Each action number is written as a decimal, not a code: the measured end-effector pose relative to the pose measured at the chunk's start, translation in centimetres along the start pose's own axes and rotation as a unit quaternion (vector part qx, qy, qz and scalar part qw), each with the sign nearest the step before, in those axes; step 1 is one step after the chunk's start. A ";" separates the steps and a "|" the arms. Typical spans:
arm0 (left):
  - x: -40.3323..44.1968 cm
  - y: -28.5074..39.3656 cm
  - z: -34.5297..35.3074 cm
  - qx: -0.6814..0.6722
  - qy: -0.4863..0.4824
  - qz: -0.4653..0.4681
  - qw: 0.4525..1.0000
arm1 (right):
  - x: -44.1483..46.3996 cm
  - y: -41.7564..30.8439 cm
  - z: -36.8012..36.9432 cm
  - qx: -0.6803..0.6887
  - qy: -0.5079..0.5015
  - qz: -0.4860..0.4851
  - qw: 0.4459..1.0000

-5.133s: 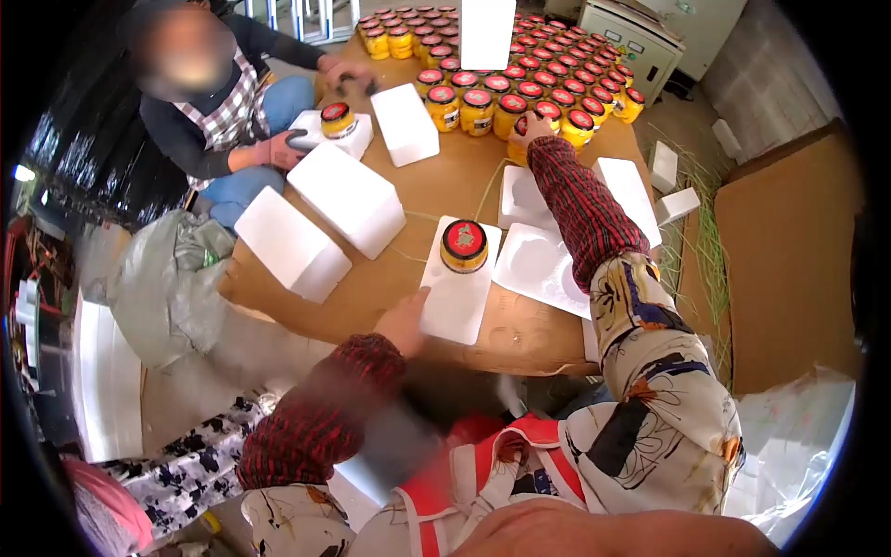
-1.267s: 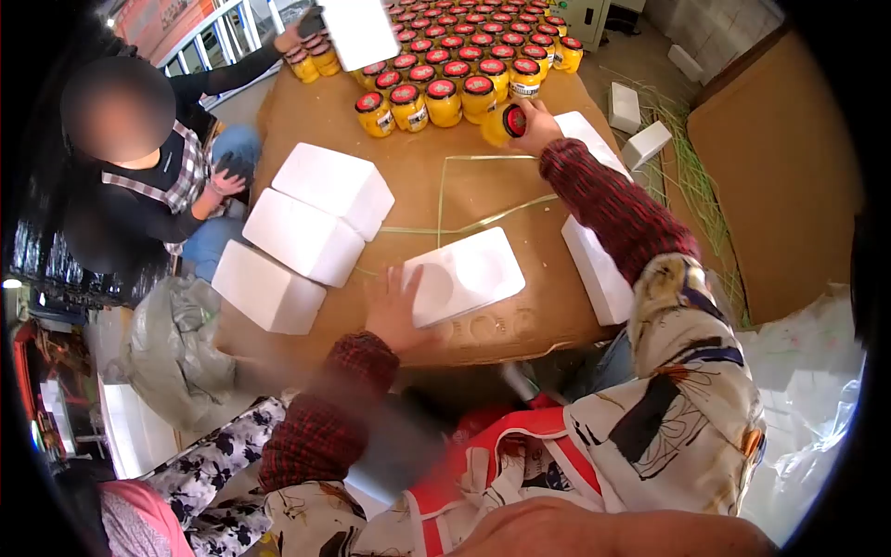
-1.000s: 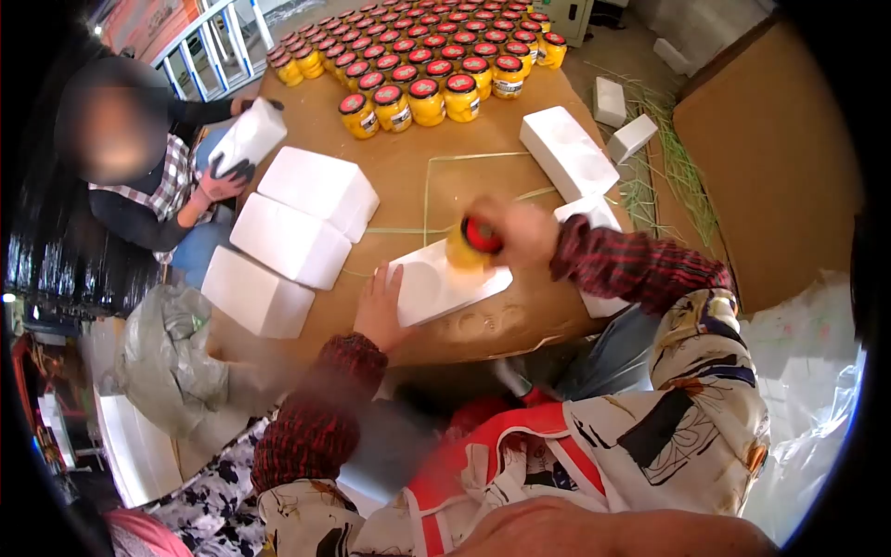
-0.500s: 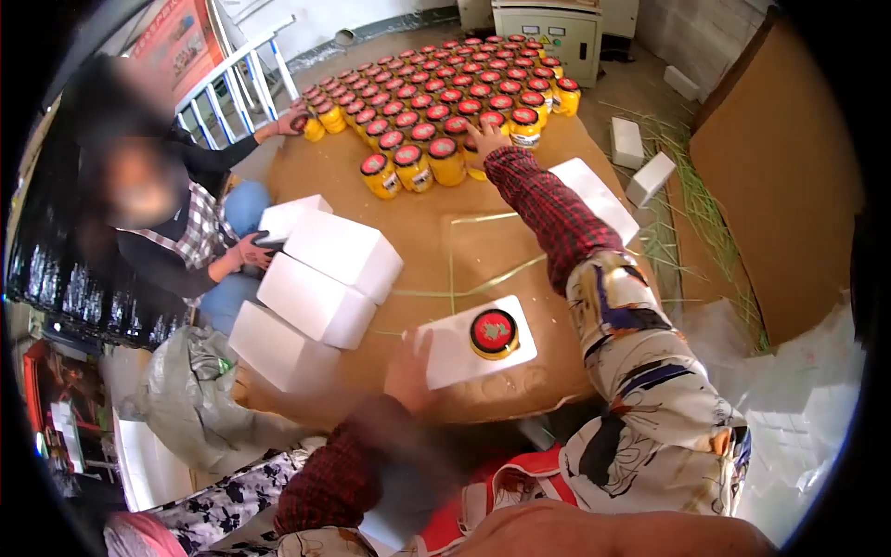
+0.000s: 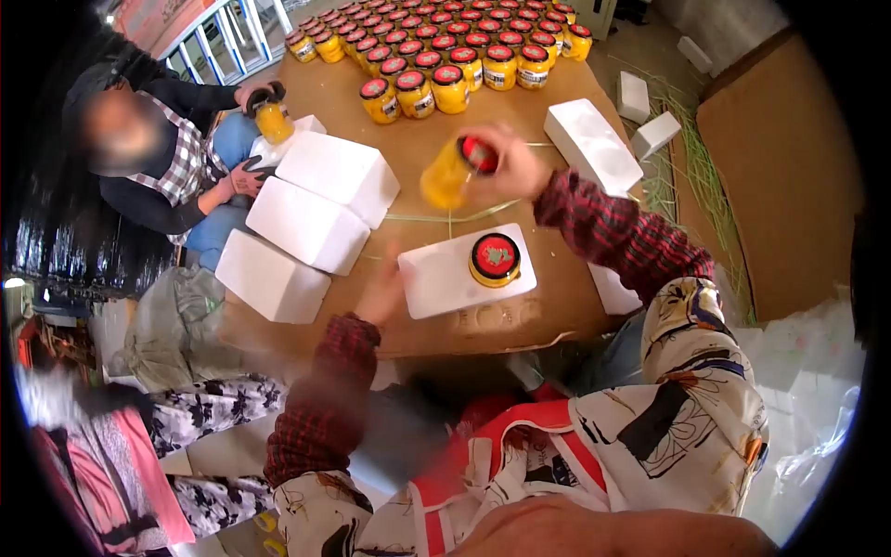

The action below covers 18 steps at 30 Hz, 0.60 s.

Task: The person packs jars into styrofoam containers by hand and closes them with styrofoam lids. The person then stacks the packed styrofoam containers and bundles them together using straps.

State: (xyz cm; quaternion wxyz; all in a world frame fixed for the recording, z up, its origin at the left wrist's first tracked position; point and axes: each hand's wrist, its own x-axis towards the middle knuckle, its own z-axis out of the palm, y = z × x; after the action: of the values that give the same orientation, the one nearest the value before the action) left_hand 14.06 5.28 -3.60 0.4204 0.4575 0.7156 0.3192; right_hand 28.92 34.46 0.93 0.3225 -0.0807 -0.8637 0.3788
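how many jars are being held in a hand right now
2: one jar in the person's right hand, another jar in the co-worker's hand at upper left. More could be hidden.

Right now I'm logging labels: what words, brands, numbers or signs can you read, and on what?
No text is legible.
Rowed yellow-filled jars with red-and-black lids: labels too small.
Jar on white foam tray: lid markings unreadable.
White red-trimmed garment: marks blurred.
Red-orange background panel: marks blurred.

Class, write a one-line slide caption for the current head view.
Right hand holds a jar over the table; left hand at the edge of a white block bearing another jar.
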 end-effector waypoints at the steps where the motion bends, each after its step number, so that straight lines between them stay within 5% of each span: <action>1: -0.9 2.7 -0.9 -0.092 0.051 -0.028 0.994 | -1.3 -2.7 0.5 0.012 -0.022 -0.035 0.999; 3: 0.0 1.3 -1.3 -0.125 0.126 0.005 0.984 | -4.7 -6.1 3.0 -0.018 -0.127 -0.040 0.991; 7: -0.1 4.0 1.9 0.000 0.069 0.124 0.990 | -7.3 -8.7 5.8 -0.090 -0.260 -0.076 0.958; 9: -0.6 4.4 2.3 0.047 0.062 0.149 0.986 | -5.2 -5.3 5.1 0.094 -0.253 -0.104 0.957; 10: -0.5 4.3 2.8 0.203 0.094 0.173 0.959 | -5.0 -3.7 4.0 -0.041 -0.108 -0.004 0.993; 11: -0.5 4.1 3.3 0.351 0.125 0.190 0.908 | -2.6 2.8 3.2 -0.056 -0.134 0.060 0.988; 12: -0.6 4.2 3.7 0.351 0.130 0.180 0.910 | -2.3 0.6 -2.5 -0.112 -0.079 0.263 0.955; 14: -0.2 3.9 4.1 0.274 0.136 0.186 0.934 | -4.6 5.7 -6.6 -0.468 -0.024 0.319 0.824; 15: -0.2 3.8 3.9 0.278 0.146 0.185 0.931 | -6.4 8.0 -8.8 -0.429 -0.071 0.412 0.801; 17: 0.2 3.0 3.7 0.281 0.133 0.183 0.933 | -11.1 17.3 -9.5 -0.436 -0.048 0.400 0.805; 18: 0.9 1.7 3.3 0.276 0.107 0.163 0.941 | -10.4 15.4 -10.0 -0.433 -0.026 0.344 0.833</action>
State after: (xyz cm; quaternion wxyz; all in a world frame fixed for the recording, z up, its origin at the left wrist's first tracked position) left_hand 17.40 6.97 -3.92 0.1410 0.6290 0.7321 0.2202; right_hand 41.58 47.21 -10.06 0.0809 -0.4936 -0.8642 0.0546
